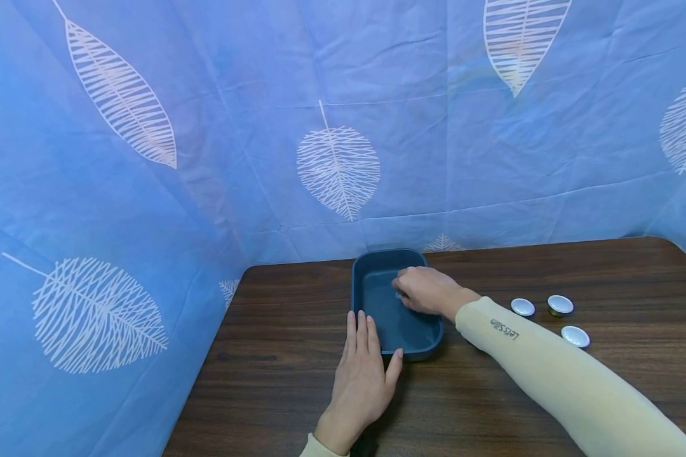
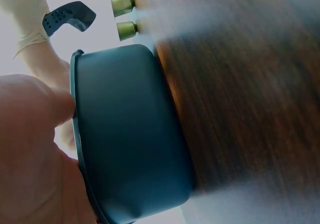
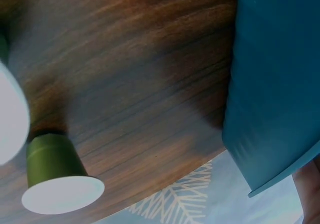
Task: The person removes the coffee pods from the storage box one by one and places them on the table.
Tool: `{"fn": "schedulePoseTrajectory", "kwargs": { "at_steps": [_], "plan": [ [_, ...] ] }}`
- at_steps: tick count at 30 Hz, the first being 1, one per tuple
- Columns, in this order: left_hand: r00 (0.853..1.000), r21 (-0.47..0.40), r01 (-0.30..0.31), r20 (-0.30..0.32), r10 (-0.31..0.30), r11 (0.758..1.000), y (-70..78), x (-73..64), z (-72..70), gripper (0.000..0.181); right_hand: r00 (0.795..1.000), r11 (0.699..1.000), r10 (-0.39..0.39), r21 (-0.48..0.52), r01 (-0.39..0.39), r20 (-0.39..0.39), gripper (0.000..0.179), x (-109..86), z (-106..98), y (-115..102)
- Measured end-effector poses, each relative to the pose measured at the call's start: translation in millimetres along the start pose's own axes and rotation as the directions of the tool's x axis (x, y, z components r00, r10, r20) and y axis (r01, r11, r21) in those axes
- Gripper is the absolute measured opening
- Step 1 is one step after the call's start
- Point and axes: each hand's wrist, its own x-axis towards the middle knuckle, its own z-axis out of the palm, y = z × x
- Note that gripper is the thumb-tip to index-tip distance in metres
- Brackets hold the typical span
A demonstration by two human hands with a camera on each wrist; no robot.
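A dark blue rectangular tub (image 1: pixel 389 330) stands near the table's back edge. My left hand (image 1: pixel 359 381) rests on its near left corner with straight, spread fingers; in the left wrist view the thumb touches the rim. Inside the tub, my right hand (image 1: pixel 429 291) reaches down with curled fingers and pinches a small coffee capsule, its pale lid (image 1: pixel 399 294) barely showing beneath the fingers. To the right of the tub are three green coffee capsules with white lids: one capsule (image 1: pixel 523 307), a second capsule (image 1: pixel 560 304) and a nearer capsule (image 1: pixel 575 336). The right fingers are hidden in the right wrist view.
The dark wood-grain table (image 1: pixel 263 355) has a rounded back corner on each side. Behind it hangs a blue cloth (image 1: pixel 251 158) with white leaf prints. The right forearm, in a pale sleeve (image 1: pixel 549 374), crosses the table just in front of the capsules.
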Motion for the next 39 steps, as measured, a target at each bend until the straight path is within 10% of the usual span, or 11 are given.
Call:
{"fn": "schedulePoseTrajectory", "kwargs": {
  "at_steps": [22,39],
  "plan": [
    [1.000,0.015,-0.010,-0.017,0.010,1.000,-1.5,-0.6,1.7,0.080,0.997,0.994,-0.058,-0.092,0.062,0.050,0.024,-8.4,-25,0],
    [1.000,0.017,-0.008,-0.019,0.008,1.000,-1.2,0.3,2.6,0.080,0.964,0.993,-0.081,-0.104,0.056,-0.252,0.013,-27.6,-29,19]
  ]
}}
